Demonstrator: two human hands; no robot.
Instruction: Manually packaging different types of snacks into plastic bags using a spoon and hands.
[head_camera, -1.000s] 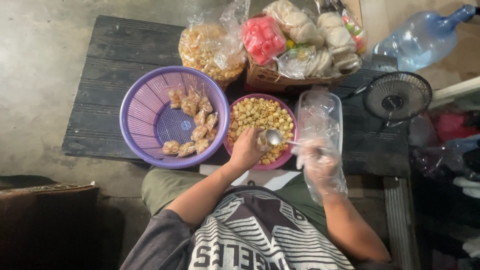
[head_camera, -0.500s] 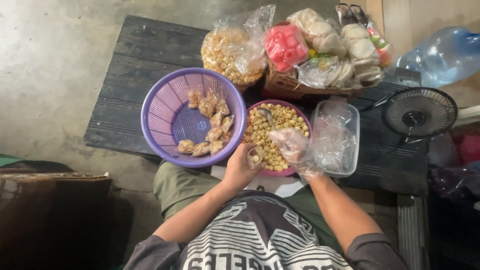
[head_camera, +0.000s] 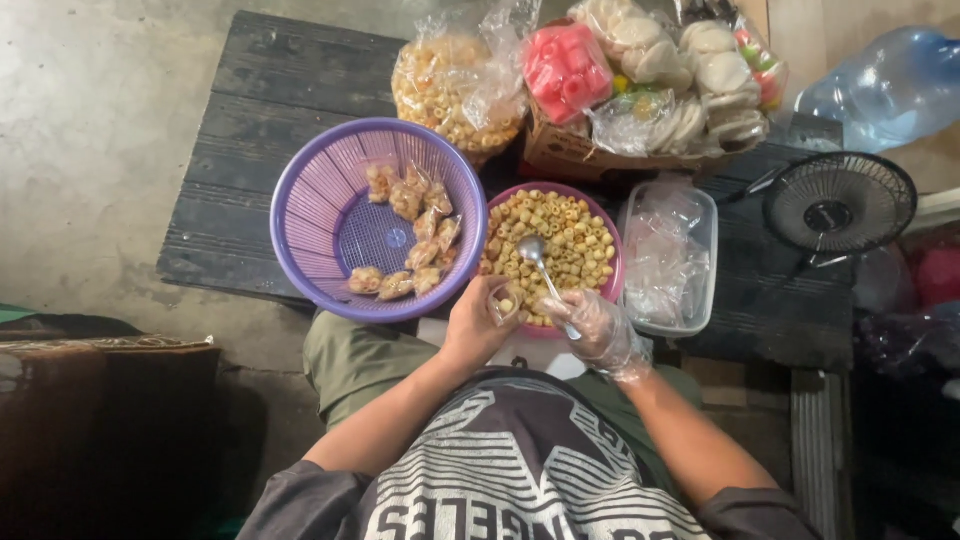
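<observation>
A dark wooden table (head_camera: 260, 150) holds everything. At the top right lies a big blue water bottle (head_camera: 880, 80), and below it stands a small black fan (head_camera: 838, 205). A cardboard box (head_camera: 580, 155) at the back is full of bagged snacks, with a big clear bag of yellow puffs (head_camera: 455, 85) just beside it.

The purple basket (head_camera: 310, 200) sits on the left of the table. Little filled packets (head_camera: 415, 235) lie inside it. Touching its right side is the pink bowl (head_camera: 600, 215), full of small yellow ring snacks. A clear tub (head_camera: 700, 290) of empty plastic bags sits just right of the bowl.

The right hand (head_camera: 600, 330) wears a thin plastic glove. Its fingers are closed around the handle of a metal spoon (head_camera: 545, 280). The spoon's long side points up and to the left, with its round end over the snacks in the bowl.

The left hand (head_camera: 478, 325) is bare. It is curled around a small clear bag (head_camera: 503, 300) at the bowl's near edge. The bag sits just left of the spoon handle and below the spoon's round end, very near it. A few snacks show inside the bag.
</observation>
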